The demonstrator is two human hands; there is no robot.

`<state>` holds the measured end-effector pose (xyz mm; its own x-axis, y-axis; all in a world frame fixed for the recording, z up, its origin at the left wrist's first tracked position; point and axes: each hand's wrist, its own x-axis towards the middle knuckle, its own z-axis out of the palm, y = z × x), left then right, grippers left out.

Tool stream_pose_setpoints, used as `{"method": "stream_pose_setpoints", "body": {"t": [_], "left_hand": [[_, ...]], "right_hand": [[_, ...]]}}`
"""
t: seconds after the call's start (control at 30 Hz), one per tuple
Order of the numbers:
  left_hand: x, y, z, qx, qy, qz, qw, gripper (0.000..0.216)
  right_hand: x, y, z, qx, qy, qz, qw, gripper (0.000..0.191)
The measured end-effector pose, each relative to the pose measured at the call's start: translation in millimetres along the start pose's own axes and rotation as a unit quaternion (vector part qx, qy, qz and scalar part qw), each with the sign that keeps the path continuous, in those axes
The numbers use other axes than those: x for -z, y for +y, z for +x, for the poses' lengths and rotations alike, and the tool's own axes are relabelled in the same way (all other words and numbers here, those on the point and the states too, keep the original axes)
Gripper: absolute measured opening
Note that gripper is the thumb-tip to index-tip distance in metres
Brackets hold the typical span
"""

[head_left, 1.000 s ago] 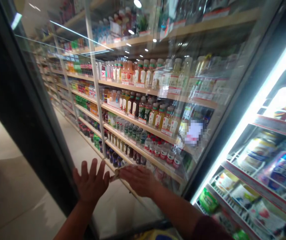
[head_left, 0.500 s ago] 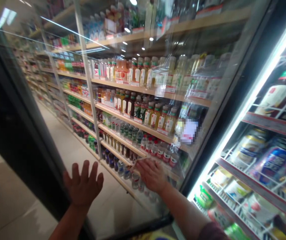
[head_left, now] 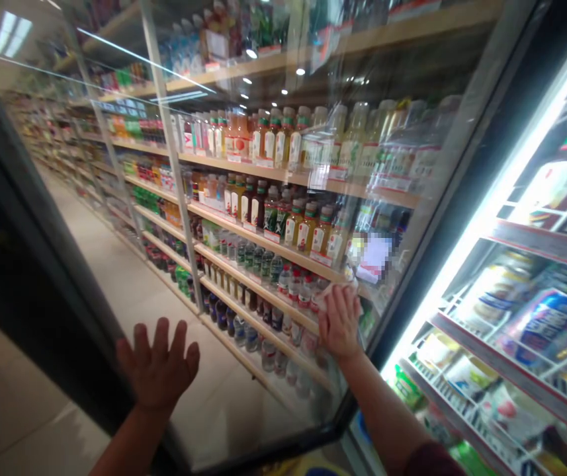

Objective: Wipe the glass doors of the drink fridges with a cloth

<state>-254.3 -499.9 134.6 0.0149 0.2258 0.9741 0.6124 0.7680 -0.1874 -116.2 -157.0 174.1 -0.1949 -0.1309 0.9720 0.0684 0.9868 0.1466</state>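
Observation:
My left hand (head_left: 159,365) is spread with its fingers apart at the lower left, against the door's edge by the dark frame (head_left: 30,277). My right hand (head_left: 341,324) lies on the glass door (head_left: 233,430), right of the middle. Under its fingers is a pale cloth (head_left: 326,292), flattened between hand and pane and mostly covered. Through the glass, shelves of bottled drinks (head_left: 307,228) show behind both hands.
To the right, the lit inside of a drinks cooler holds cans (head_left: 544,324) and bottles (head_left: 556,188) on wire shelves (head_left: 536,241). A pale tiled floor (head_left: 72,218) runs along the shelving at left. Ceiling lights reflect in the pane.
My right hand has moved right and up across the glass with the cloth, toward the door's right side. My left hand has stayed nearly in place.

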Motion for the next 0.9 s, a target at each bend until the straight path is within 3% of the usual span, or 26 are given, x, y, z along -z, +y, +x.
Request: {"method": "stream_pose_setpoints", "body": {"t": [0.1, 0.17, 0.27, 0.37, 0.47, 0.53, 0.7, 0.8, 0.9], "left_hand": [[2, 3, 1, -0.002, 0.002, 0.008, 1.0, 0.087], [5, 10, 7, 0.016, 0.01, 0.009, 1.0, 0.085], [8, 31, 34, 0.049, 0.035, -0.017, 0.998, 0.079], [6, 55, 78, 0.018, 0.065, -0.042, 0.997, 0.072], [0, 73, 116, 0.049, 0.029, -0.067, 0.996, 0.068], [-1, 79, 129, 0.08, -0.01, -0.065, 0.995, 0.07], [2, 84, 131, 0.104, -0.015, -0.047, 0.993, 0.072], [4, 83, 129, 0.09, -0.018, -0.051, 0.994, 0.073], [5, 81, 127, 0.102, -0.028, -0.066, 0.992, 0.07]], "right_hand": [[1, 26, 37, -0.157, 0.088, -0.033, 0.983, 0.064], [-3, 26, 50, -0.203, 0.113, -0.039, 0.972, 0.064], [-11, 5, 26, -0.14, 0.06, -0.035, 0.988, 0.067], [-15, -14, -30, -0.031, 0.025, -0.026, 0.999, 0.068], [-11, -2, -72, 0.022, 0.015, -0.028, 0.999, 0.068], [-5, 22, -71, -0.013, 0.014, -0.038, 0.999, 0.069], [8, 79, -6, -0.197, 0.099, -0.052, 0.974, 0.062], [6, 73, -5, -0.217, 0.108, -0.032, 0.97, 0.06], [0, 47, -41, -0.21, 0.086, -0.017, 0.974, 0.063]]}}
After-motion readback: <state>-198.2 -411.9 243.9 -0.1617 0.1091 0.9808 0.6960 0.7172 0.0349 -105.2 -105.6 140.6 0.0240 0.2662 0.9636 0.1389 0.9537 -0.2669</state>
